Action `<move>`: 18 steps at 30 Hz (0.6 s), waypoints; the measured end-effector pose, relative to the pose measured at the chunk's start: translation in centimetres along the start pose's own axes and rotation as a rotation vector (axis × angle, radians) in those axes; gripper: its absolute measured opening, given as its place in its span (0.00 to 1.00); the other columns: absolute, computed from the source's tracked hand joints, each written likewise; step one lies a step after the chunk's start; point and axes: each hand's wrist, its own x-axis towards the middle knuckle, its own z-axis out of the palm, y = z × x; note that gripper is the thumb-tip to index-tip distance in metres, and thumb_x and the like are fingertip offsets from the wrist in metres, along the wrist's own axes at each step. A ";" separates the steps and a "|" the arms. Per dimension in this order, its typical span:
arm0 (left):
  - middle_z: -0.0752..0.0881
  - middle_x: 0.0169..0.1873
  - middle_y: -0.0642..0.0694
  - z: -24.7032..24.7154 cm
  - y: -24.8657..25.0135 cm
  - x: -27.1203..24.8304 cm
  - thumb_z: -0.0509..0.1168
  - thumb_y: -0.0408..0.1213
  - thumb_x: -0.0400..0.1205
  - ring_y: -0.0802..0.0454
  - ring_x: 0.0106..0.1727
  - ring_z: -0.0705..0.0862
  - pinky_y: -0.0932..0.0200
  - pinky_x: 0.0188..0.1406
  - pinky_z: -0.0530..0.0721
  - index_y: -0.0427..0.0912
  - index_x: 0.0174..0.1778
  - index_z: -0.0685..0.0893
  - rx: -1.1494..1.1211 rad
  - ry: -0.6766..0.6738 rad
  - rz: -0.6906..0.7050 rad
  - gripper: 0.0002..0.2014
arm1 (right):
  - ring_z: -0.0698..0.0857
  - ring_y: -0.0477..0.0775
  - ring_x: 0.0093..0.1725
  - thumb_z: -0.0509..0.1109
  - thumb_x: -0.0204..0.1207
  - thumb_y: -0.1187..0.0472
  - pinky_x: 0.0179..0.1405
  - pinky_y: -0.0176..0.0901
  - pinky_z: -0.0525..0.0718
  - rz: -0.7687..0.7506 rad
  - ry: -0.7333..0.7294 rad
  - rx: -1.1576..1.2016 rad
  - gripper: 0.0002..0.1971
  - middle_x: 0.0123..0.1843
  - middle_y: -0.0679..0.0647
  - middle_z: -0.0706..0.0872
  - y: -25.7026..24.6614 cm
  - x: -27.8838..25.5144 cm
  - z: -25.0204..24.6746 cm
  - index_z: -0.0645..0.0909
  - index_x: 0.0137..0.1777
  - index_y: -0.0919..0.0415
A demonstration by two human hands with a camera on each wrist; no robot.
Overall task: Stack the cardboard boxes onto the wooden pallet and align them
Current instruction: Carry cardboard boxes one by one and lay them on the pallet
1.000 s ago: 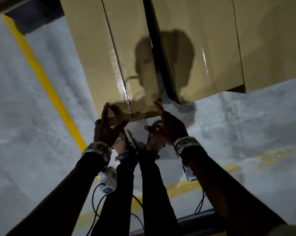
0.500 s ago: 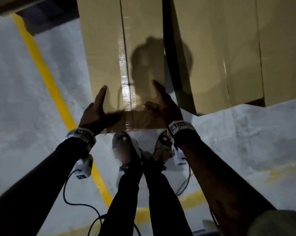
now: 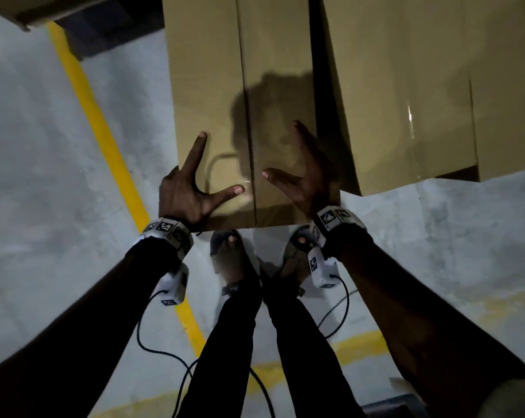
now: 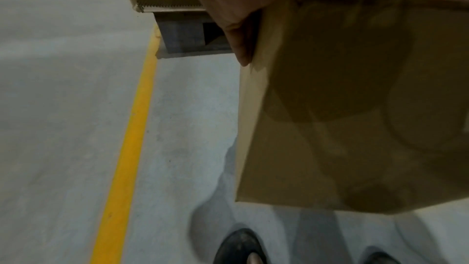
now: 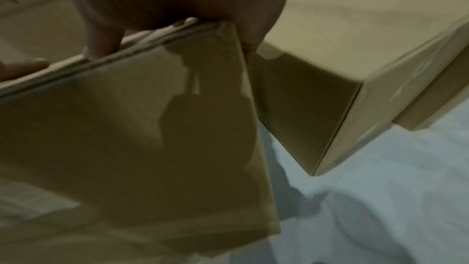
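Grey floor below; both hands' grip clasps unmarked cardboard box, no legible writing.

A plain brown cardboard box, sealed along its top seam with clear tape, is up off the concrete floor, gripped at its two near corners. Just to its right, across a narrow dark gap, sits a second taped cardboard box of the same colour, overhanging another box beneath it. Ahead on the left, the grey wooden pallet shows under a carton's corrugated edge.
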 end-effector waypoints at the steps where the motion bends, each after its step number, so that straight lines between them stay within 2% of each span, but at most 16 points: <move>1: 0.90 0.45 0.32 -0.9 0.8 -0.7 0.65 0.86 0.65 0.30 0.51 0.88 0.44 0.50 0.85 0.73 0.89 0.50 -0.002 0.010 -0.002 0.57 | 0.78 0.53 0.79 0.76 0.70 0.28 0.73 0.55 0.84 0.000 0.003 -0.003 0.53 0.84 0.49 0.75 -0.9 -0.4 -0.8 0.62 0.90 0.50; 3: 0.90 0.45 0.32 -3.2 2.3 -2.6 0.68 0.84 0.64 0.30 0.51 0.88 0.45 0.48 0.85 0.72 0.89 0.51 -0.001 0.029 -0.008 0.58 | 0.77 0.52 0.80 0.79 0.70 0.31 0.74 0.55 0.82 -0.004 0.000 0.003 0.53 0.84 0.48 0.74 -3.1 -1.4 -2.9 0.61 0.90 0.50; 5: 0.90 0.47 0.32 -6.0 3.8 -4.8 0.67 0.85 0.62 0.31 0.52 0.88 0.45 0.49 0.85 0.74 0.89 0.50 -0.012 0.036 -0.021 0.59 | 0.75 0.50 0.81 0.81 0.70 0.34 0.78 0.50 0.79 -0.005 -0.019 0.005 0.53 0.86 0.47 0.72 -5.8 -2.8 -5.4 0.60 0.90 0.49; 8: 0.90 0.48 0.32 -11.0 6.7 -8.5 0.64 0.88 0.60 0.32 0.53 0.88 0.45 0.49 0.86 0.78 0.87 0.48 -0.035 0.051 -0.036 0.59 | 0.76 0.49 0.79 0.80 0.70 0.31 0.71 0.37 0.75 0.006 -0.025 -0.040 0.53 0.86 0.44 0.72 -10.8 -4.8 -9.9 0.58 0.91 0.43; 12: 0.89 0.44 0.34 -19.1 11.7 -13.8 0.66 0.87 0.62 0.34 0.48 0.88 0.46 0.45 0.88 0.73 0.89 0.51 -0.039 0.110 -0.013 0.59 | 0.80 0.55 0.77 0.76 0.69 0.26 0.68 0.49 0.82 -0.044 0.012 -0.116 0.53 0.86 0.45 0.73 -18.5 -7.9 -16.4 0.61 0.90 0.45; 14: 0.89 0.42 0.36 -23.3 14.7 -16.8 0.67 0.86 0.63 0.35 0.45 0.89 0.46 0.42 0.88 0.69 0.90 0.54 -0.039 0.127 0.007 0.60 | 0.81 0.57 0.75 0.75 0.70 0.26 0.68 0.51 0.84 -0.031 0.026 -0.134 0.53 0.84 0.47 0.75 -22.5 -9.8 -20.2 0.60 0.90 0.45; 18: 0.90 0.46 0.38 -30.6 21.3 -22.3 0.69 0.85 0.63 0.37 0.47 0.89 0.48 0.42 0.87 0.70 0.90 0.53 -0.024 0.170 0.070 0.60 | 0.83 0.58 0.73 0.75 0.69 0.25 0.68 0.53 0.85 -0.038 0.112 -0.075 0.52 0.78 0.51 0.81 -28.7 -14.4 -28.4 0.59 0.90 0.42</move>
